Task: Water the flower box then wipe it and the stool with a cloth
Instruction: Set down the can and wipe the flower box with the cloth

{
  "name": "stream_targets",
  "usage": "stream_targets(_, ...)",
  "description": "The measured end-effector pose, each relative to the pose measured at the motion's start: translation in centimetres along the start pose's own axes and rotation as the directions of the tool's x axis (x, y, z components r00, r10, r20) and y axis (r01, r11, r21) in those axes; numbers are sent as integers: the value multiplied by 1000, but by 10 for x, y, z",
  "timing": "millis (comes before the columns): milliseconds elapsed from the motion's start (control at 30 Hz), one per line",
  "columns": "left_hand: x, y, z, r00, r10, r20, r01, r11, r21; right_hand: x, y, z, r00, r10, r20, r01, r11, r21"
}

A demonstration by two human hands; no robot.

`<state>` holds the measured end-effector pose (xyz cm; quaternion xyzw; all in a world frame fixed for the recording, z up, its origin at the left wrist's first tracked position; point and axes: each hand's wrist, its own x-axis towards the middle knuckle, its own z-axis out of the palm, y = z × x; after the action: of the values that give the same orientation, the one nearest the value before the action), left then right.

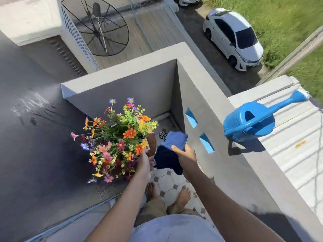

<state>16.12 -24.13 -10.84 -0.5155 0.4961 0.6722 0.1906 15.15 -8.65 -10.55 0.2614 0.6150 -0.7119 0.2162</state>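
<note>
A flower box (146, 147) packed with orange, pink, yellow and purple flowers (116, 138) stands in the balcony corner; the blooms hide most of the box. My left hand (143, 164) rests against its right edge, fingers hidden behind the flowers. My right hand (185, 153) holds up a blue cloth (170, 151), which hangs in folds just right of the flowers. A brown round stool (152, 143) shows partly beneath the box. A blue watering can (253, 122) sits on top of the balcony wall at the right, spout pointing outward.
A grey balcony wall (201, 95) wraps the corner, with two blue openings (199, 130). White tiled floor (167, 180) with a drain (162, 135) and my bare feet lies below. A dark wet wall stands at the left. A white car (234, 39) is parked far below.
</note>
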Motion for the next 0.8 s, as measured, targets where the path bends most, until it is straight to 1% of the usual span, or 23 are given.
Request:
stream_targets(67, 12, 2, -4, 999, -25, -39, 22, 996, -84, 0, 3, 11, 998, 21, -52, -21, 1000, -3)
stream_targets(167, 26, 5, -1, 994, -33, -101, 23, 995, -98, 3, 6, 19, 997, 15, -79, -18, 999, -31)
stream_targets(267, 24, 5, 1, 995, -55, -86, 45, 992, -120, 2, 6, 22, 995, 5, -98, -8, 999, -35)
stream_targets(300, 23, 6, -1, 995, -38, -95, 26, 992, -121, 1, 5, 22, 995, -2, -95, -1, 1000, -31)
stream_targets(400, 21, 19, -14, 977, 70, -199, -89, 992, -86, -1, -6, 27, 997, -35, -64, 33, 999, -22)
stream_targets(433, 19, 25, -18, 972, 99, -213, -119, 990, -81, -1, -10, 29, 998, -41, -51, 41, 999, -17)
stream_targets(533, 10, 48, -37, 974, 129, -184, -149, 984, -98, 2, -20, 43, 997, -47, -54, 46, 999, -20)
stream_targets(600, -2, 62, -51, 982, 130, -134, -145, 983, -110, 5, -28, 57, 995, -94, -33, 92, 994, -55)
stream_targets(667, -20, 73, -63, 990, 125, -60, -132, 983, -130, 8, -38, 71, 982, -185, -26, 182, 979, -88)
stream_targets(733, -40, 86, -72, 993, 118, 18, -113, 980, -166, 14, -51, 82, 954, -291, -65, 282, 952, -117)
stream_targets(800, -54, 100, -78, 989, 120, 84, -103, 977, -185, 20, -71, 92, 926, -365, -96, 350, 926, -141)
